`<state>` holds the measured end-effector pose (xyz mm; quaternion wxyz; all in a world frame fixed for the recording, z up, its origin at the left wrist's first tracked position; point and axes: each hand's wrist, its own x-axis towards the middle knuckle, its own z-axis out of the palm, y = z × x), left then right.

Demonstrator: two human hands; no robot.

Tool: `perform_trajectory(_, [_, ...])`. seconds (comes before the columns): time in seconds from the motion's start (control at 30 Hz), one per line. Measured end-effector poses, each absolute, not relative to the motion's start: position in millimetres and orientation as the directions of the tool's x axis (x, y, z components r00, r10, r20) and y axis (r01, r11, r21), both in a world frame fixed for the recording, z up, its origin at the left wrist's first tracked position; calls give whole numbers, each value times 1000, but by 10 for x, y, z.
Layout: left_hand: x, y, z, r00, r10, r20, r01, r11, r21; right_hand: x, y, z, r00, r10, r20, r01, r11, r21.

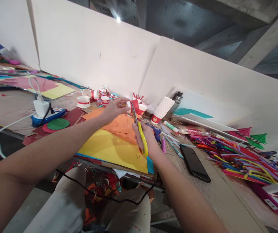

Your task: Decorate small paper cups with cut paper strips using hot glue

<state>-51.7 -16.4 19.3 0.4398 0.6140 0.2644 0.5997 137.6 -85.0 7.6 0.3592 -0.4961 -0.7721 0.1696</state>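
My left hand [116,110] holds a red and white paper cup piece [134,106] above the orange paper [119,124]. In my right hand [148,137] are scissors [142,137] with yellow handles, their blades pointing up against the cup piece. A cut white ring with a red band [83,101] stands to the left of my left hand. Behind the hands is another red and white cup [142,109]. Yellow paper [114,150] lies beneath the orange sheets.
A stack of paper cups [163,110] leans near a dark bottle [176,102]. A black phone [195,162] and many colored pipe cleaners [243,158] lie at the right. At the left is a blue power strip [56,113] with a white charger [41,106].
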Motion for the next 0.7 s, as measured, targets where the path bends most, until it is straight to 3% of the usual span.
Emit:
perform_trajectory(0.13, [-494, -203, 242, 202, 891, 408, -325, -332, 886, 1355, -870, 126, -257, 892, 372, 691, 439, -575])
perform_trajectory(0.7, [-497, -188, 223, 118, 859, 499, -251, -460, 852, 1364, -860, 81, -256, 885, 389, 668, 453, -590])
